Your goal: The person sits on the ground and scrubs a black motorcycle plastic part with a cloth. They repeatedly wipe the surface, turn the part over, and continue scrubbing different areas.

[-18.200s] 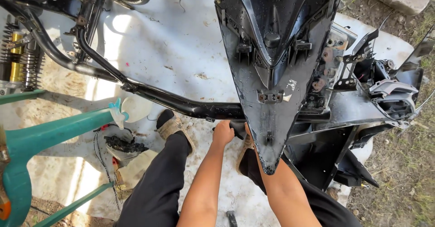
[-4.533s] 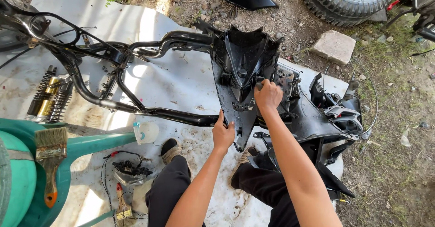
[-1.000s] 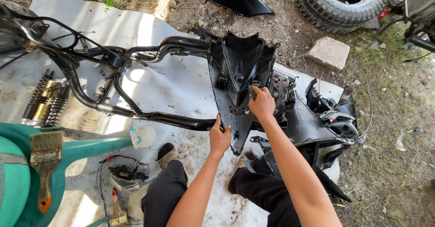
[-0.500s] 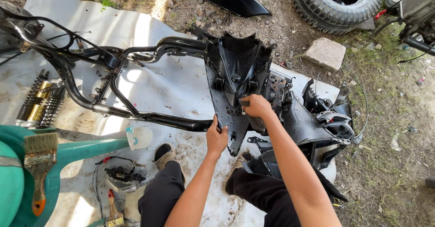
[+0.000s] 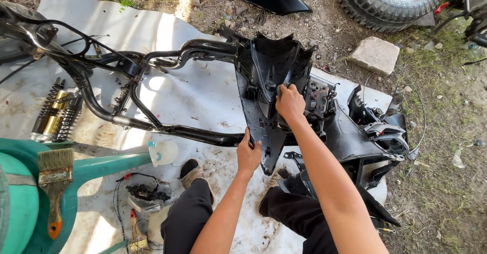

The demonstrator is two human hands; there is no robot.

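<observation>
The black plastic fairing panel (image 5: 271, 92) stands against the scooter frame (image 5: 152, 97) at centre. The left hand (image 5: 248, 155) clasps its lower edge at 7 o'clock; the right hand (image 5: 290, 103) grips its inner face — fingers curled over a mount. A paintbrush (image 5: 55, 183) lies at 9 o'clock.

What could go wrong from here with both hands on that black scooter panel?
1. The left hand grips only the edge of the black plastic fairing panel near its narrow tip while the right hand presses inside; uneven force might crack it.
2. Cables trail beside the bodywork and could snag.
3. The shoe sits under the frame tube, which might shift.
</observation>
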